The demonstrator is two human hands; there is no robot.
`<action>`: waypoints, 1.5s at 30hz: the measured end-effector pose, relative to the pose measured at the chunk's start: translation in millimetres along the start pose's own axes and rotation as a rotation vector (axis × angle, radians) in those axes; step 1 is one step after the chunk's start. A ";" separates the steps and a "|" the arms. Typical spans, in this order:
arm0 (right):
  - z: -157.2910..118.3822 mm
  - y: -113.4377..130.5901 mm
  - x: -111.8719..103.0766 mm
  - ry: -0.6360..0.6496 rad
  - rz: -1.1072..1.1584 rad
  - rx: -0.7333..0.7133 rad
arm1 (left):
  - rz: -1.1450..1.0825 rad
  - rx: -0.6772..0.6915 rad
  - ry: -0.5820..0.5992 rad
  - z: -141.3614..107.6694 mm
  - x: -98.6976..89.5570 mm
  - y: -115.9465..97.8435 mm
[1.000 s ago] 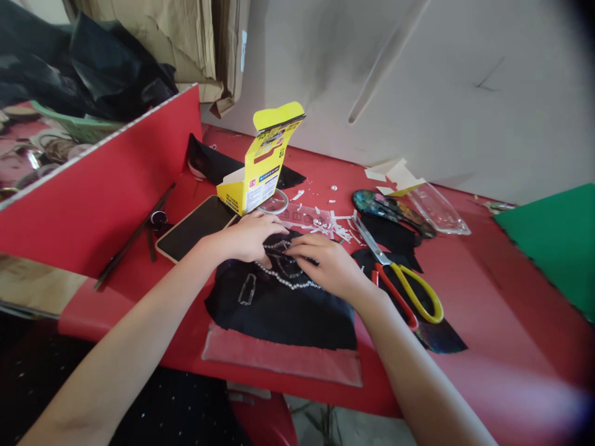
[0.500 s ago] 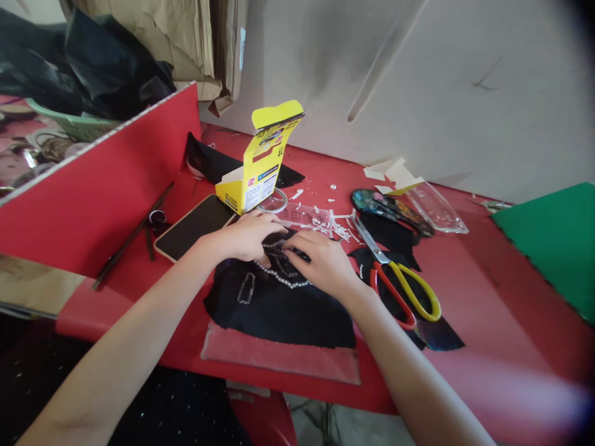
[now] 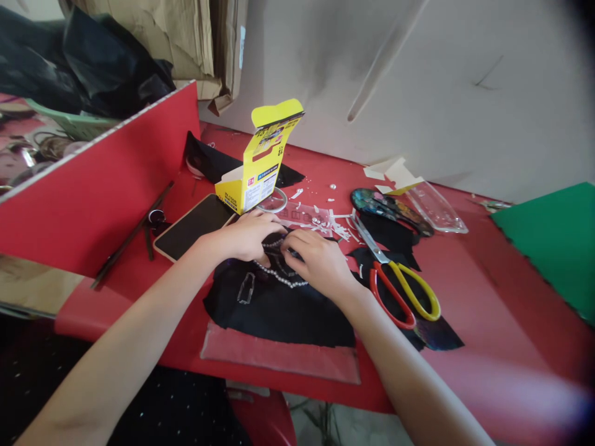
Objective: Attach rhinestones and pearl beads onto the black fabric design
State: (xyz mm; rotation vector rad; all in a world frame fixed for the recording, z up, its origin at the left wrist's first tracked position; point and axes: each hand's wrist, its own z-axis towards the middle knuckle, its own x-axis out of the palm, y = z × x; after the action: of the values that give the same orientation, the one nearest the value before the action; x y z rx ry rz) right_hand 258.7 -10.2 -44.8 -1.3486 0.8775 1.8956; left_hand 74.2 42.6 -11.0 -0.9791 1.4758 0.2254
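Observation:
A piece of black fabric (image 3: 279, 322) lies on a clear plastic sheet (image 3: 279, 360), with a string of silvery beads (image 3: 283, 280) curving across it. My left hand (image 3: 251, 238) rests at the fabric's far left, its thumb apart from its fingers, pressing beside the beads. Close by, my right hand (image 3: 318, 257) has its thumb and fingers bent together at the beaded part; what lies between the tips is too small to make out. A small clear outlined piece (image 3: 246, 288) sits on the fabric left of the beads.
Scissors (image 3: 395, 279) with red and yellow handles lie at the right on black scraps. Behind my hands stand an open yellow box (image 3: 263, 170) and a phone (image 3: 195, 226). White scraps (image 3: 341, 232) and loose pearls are scattered nearby. A red board (image 3: 106, 186) rises at the left.
My right hand has shifted slightly left, its thumb and fingers drawing closer to my left hand. The left hand has stayed nearly still.

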 end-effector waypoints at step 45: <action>-1.6 -4.5 4.8 -0.068 -0.053 -0.044 | 0.007 -0.007 0.000 -0.6 1.0 0.4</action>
State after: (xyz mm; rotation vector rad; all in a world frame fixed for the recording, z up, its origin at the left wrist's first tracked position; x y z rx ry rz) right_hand 261.9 -8.3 -50.4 -1.3123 0.7632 1.9179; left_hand 73.7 42.1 -12.0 -0.9800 1.4800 0.2361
